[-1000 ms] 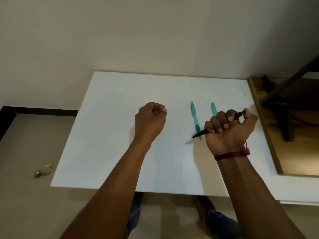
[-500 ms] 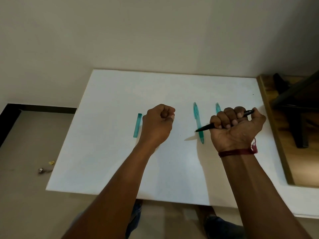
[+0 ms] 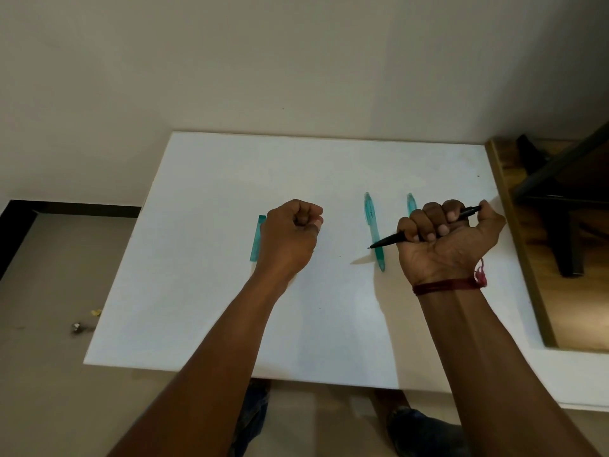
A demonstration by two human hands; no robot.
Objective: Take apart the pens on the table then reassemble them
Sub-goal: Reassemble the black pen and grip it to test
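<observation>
My right hand [image 3: 451, 240] is clenched around a black pen [image 3: 390, 240], held above the white table [image 3: 204, 291] with its tip pointing left. Under that tip lies a whole teal pen [image 3: 374, 230], running front to back. A second teal pen [image 3: 410, 203] lies just right of it, mostly hidden behind my right fist. My left hand [image 3: 290, 239] is a closed fist over the table's middle; whether it holds anything small I cannot tell. A short teal pen piece [image 3: 257, 238] lies just to the left of that fist.
A wooden surface [image 3: 534, 275] with a black stand [image 3: 560, 206] on it adjoins the table on the right. A wall rises behind the table. Small scraps [image 3: 77, 326] lie on the floor to the left. My legs show under the table's near edge.
My left fist has shifted right, uncovering the short teal piece on the table. The right hand keeps its grip on the black pen. The view has tilted a little.
</observation>
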